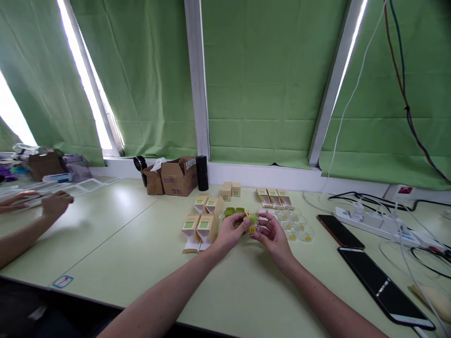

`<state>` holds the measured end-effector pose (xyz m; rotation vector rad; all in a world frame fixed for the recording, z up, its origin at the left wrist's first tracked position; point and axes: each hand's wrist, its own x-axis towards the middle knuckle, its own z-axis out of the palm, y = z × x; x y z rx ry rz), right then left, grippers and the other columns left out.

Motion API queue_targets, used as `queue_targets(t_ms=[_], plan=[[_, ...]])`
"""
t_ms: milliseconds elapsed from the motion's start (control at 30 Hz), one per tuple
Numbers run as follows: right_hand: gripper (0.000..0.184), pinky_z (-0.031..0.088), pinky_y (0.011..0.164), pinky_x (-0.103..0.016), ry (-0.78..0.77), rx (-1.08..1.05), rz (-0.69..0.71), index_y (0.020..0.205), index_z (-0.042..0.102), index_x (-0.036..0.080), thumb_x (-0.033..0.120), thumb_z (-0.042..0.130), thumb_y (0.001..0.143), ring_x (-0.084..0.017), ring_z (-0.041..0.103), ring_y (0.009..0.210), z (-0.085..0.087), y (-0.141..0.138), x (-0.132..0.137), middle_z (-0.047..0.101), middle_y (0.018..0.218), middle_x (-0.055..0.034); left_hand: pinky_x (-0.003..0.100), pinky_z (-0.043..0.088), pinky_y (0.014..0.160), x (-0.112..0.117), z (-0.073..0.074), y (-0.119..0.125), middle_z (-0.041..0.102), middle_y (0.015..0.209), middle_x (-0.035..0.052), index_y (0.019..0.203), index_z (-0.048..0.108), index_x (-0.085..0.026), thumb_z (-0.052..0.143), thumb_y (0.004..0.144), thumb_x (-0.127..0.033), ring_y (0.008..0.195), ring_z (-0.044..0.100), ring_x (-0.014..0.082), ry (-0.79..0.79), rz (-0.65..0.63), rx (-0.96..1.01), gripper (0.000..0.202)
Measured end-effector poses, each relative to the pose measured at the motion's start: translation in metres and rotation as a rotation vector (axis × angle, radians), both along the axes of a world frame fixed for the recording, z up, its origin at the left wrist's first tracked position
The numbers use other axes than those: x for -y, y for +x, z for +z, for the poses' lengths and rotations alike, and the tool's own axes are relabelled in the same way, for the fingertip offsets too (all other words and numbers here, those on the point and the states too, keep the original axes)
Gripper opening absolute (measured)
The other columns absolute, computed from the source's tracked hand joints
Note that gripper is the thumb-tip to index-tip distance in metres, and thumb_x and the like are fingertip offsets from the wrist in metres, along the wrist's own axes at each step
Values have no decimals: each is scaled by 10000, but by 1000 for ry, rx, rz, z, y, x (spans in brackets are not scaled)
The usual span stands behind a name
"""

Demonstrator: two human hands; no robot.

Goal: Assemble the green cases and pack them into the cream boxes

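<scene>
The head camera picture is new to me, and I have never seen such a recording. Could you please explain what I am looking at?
There is no machine here. A camera worn on a person's head looks forward and down, so the two bare arms reaching in from below are the wearer's own. The left hand and right hand hold a small clear container with green and yellow parts between their fingers.

On the pale green table stand beige cardboard boxes with green squares, near the left hand. Beyond the right hand lie clear rounded containers with yellow spots. Farther right are two dark flat phones and a long white power strip. At the far left, another person's hand is visible.
</scene>
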<state>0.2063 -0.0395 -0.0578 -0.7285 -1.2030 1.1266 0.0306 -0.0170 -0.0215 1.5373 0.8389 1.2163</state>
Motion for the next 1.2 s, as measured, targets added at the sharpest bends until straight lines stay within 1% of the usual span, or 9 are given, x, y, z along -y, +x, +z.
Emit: queue_targets(t_ms=[167, 267, 367, 533, 667, 833, 1000, 1100, 1200], plan=[[689, 624, 900, -435, -9, -13, 4, 1257, 587, 315, 450, 958, 692, -216, 732, 906, 1, -1, 1, 704, 1094, -36, 325, 570, 842, -3, -3, 1, 756, 1163, 149, 1222, 730, -128, 823, 793, -650, 1056, 703, 275, -27, -23, 48, 682], [704, 625, 920, -459, -14, -25, -7, 1271, 581, 314, 454, 957, 693, -226, 740, 918, 3, -1, 2, 704, 1103, -37, 305, 564, 799, -3, -4, 0, 734, 1147, 135, 1242, 707, -136, 829, 784, -659, 1004, 689, 241, -49, -7, 85, 707], [687, 631, 934, -472, -13, -48, -2, 1271, 574, 317, 457, 948, 712, -241, 754, 956, 7, -1, 4, 715, 1112, -40, 290, 553, 769, -1, -4, -1, 706, 1104, 104, 1256, 691, -162, 804, 814, -656, 958, 666, 211, -55, -18, 116, 672], [659, 632, 959, -490, -8, -86, 4, 1268, 567, 318, 456, 935, 740, -243, 760, 975, 13, -1, 8, 726, 1095, -36, 307, 546, 812, 2, -2, -4, 661, 1133, 99, 1248, 665, -196, 812, 831, -589, 1048, 637, 231, -14, -68, 128, 592], [653, 619, 984, -487, -3, -91, 13, 1289, 560, 325, 465, 920, 762, -240, 746, 1009, 14, -2, 9, 708, 1084, -26, 347, 546, 891, 2, -5, -3, 647, 1150, 103, 1294, 613, -213, 827, 831, -496, 1142, 616, 260, 56, -92, 56, 583], [666, 619, 947, -426, -5, -56, -10, 1345, 572, 340, 471, 899, 780, -210, 720, 951, 13, -2, 9, 687, 1050, -14, 355, 549, 879, 4, -6, 0, 648, 1159, 101, 1266, 599, -219, 819, 840, -352, 1126, 616, 257, 170, -39, -97, 498], [563, 628, 900, -390, 3, -38, -30, 1235, 667, 316, 483, 910, 755, -209, 695, 932, 14, -1, 9, 680, 1016, -19, 355, 566, 866, 6, -4, 3, 670, 1168, 104, 1239, 625, -208, 786, 858, -277, 1065, 639, 236, 212, 13, -142, 420], [551, 622, 922, -387, -10, -79, -3, 1221, 677, 323, 480, 920, 752, -207, 699, 944, 15, 0, 9, 684, 1006, -11, 362, 568, 879, 7, -3, 3, 690, 1168, 95, 1254, 643, -211, 767, 861, -231, 1029, 651, 222, 237, 51, -173, 413], [541, 609, 957, -387, -37, -145, 46, 1228, 683, 337, 458, 925, 759, -200, 710, 965, 15, 0, 9, 693, 1016, -3, 375, 567, 891, 7, -4, 3, 699, 1182, 88, 1264, 655, -216, 775, 853, -229, 979, 653, 207, 249, 93, -198, 428]])
